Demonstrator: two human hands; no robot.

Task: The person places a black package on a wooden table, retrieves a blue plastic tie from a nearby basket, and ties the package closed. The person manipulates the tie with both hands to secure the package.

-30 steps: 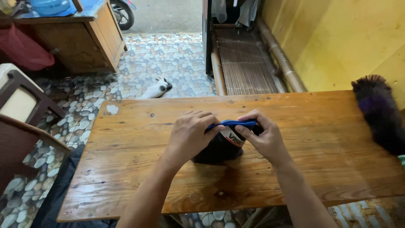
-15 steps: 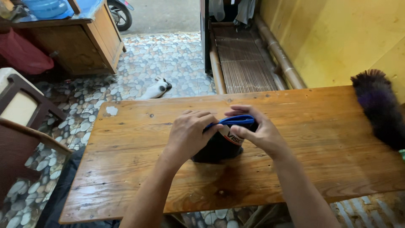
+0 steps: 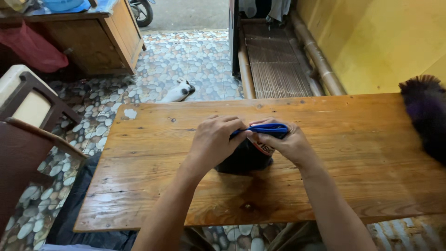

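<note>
Both hands have shifted only slightly since the earlier frame: the blue strip now lies flatter and longer along the top of the dark pouch, and the right hand's fingers have slid further along it.

The left hand [image 3: 214, 142] is curled over the left side of the dark pouch [image 3: 244, 159], its grip pinching the near end of the blue strip [image 3: 262, 128] between thumb and fingers. The right hand [image 3: 289, 144] has its grip closed on the far end of the same strip, fingers wrapped over the top edge.

The pouch is a small, soft, black bag standing on the wooden table [image 3: 153, 172] near its middle, between the two hands. It has a bright blue band along its upper edge (whether this is a zipper or a trim cannot be told) and a white and red patch on the side facing the right hand. Most of its body is hidden by the hands.

A dark feather duster [image 3: 427, 116] lies at the table's right end, well apart from the pouch.
</note>
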